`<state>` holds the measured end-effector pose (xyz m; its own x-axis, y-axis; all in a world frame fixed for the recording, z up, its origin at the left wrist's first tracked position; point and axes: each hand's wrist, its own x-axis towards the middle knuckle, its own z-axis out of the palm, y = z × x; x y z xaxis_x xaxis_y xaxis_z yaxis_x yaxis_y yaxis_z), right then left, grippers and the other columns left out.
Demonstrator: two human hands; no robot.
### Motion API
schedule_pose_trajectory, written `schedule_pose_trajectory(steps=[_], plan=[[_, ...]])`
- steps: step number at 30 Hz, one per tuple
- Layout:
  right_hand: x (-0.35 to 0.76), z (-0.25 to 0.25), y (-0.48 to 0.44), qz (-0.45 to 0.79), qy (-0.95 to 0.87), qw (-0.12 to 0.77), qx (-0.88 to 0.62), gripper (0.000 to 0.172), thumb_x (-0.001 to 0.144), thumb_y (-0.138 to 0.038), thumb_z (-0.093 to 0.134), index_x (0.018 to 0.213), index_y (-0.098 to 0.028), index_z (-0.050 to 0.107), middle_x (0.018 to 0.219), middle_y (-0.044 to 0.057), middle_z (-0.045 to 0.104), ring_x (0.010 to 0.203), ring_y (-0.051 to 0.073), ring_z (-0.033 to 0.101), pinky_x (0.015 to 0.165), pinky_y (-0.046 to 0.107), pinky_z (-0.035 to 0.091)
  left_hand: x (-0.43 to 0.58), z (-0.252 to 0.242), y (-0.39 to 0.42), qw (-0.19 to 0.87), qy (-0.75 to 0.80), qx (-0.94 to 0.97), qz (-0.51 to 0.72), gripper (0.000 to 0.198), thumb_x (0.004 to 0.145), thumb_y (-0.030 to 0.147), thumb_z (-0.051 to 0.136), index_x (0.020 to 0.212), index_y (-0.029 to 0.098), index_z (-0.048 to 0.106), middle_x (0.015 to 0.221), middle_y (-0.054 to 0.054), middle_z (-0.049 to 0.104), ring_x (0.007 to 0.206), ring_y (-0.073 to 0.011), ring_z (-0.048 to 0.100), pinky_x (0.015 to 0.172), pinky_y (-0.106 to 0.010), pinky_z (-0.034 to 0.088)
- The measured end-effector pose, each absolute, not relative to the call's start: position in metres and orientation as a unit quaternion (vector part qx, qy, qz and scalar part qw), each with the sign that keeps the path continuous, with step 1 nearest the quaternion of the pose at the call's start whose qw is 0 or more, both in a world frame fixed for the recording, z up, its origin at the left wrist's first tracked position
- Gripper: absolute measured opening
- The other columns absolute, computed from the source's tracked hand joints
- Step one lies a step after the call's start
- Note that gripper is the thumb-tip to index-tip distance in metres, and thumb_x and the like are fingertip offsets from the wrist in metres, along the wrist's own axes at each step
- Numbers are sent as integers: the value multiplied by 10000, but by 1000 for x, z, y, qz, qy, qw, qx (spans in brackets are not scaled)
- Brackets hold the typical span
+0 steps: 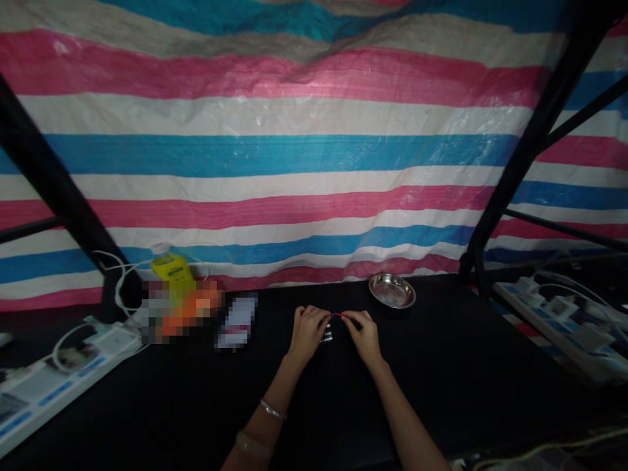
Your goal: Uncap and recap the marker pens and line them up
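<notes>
So both hands are up close here, fingertips nearly meeting over a flat matte-black tabletop (338, 405). The right hand (364, 333) has a slim, bright red, stick-like piece (338, 314) pinched between thumb and finger. The left hand (309, 330) looks to be pinching the small dark bit (332, 316) at the other end, though its fingers cover most of it. Can't tell if that's one item or two pieces meeting end to end; it's tiny from here. Either way it sits in the gap between the hands, just above a few small shiny silver pieces (328, 337) beside the left fingertips.

My two cents: with parts this skinny, pinch close to the middle, keep both ends in one straight line, and go easy on the pressure so nothing bends or pings off. Forearms low, like these, should help steady things. I'd also work right over the table, since a dropped dark bit would be a pain to spot on black. The round, shallow, shiny metal dish (392, 292) sits beyond the right hand, well within view.
</notes>
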<state>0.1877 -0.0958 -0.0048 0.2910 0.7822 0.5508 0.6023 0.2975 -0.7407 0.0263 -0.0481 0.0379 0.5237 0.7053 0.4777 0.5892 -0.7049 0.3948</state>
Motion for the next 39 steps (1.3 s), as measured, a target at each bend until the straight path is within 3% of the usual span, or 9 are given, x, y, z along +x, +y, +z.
schedule_pose_trajectory(steps=[9,16,21,26,34,39], plan=[[184,-1,-98,92,-596,547,-580,163,807,-313,563,881,-259,699,845,36,696,812,197,594,767,346,476,24,38,-45,129,347,871,324,157,857,230,521,918,236,666,900,-20,693,867,-179,576,798,-346,346],[179,-7,-94,118,-566,565,-588,175,802,-314,550,876,-236,688,842,42,687,804,191,606,766,329,465,25,31,-37,207,373,822,377,373,814,149,511,1163,269,570,1033,-28,669,937,-174,584,853,-350,397],[183,-14,-84,140,-545,552,-616,193,779,-347,553,829,-221,690,778,41,698,773,202,623,789,347,439,5,23,-18,175,507,766,356,215,799,210,553,962,284,671,1152,-20,617,1082,-231,522,904,-422,356],[185,-18,-68,155,-540,551,-617,196,768,-360,559,806,-219,689,714,19,701,690,183,639,852,373,418,-11,15,-6,208,558,748,292,170,770,334,609,914,297,691,1215,-45,583,1140,-287,481,905,-494,322],[183,-10,-40,166,-559,547,-600,208,764,-397,568,781,-234,696,720,17,711,690,185,655,885,395,415,-15,4,3,222,544,738,331,112,746,272,598,791,235,694,1062,-43,649,1021,-243,563,860,-414,398],[182,-14,-38,167,-569,540,-598,205,769,-389,568,787,-231,699,733,29,711,701,187,652,847,377,438,-15,0,8,303,493,714,395,173,746,328,564,796,204,674,840,-23,693,831,-195,630,784,-332,466]])
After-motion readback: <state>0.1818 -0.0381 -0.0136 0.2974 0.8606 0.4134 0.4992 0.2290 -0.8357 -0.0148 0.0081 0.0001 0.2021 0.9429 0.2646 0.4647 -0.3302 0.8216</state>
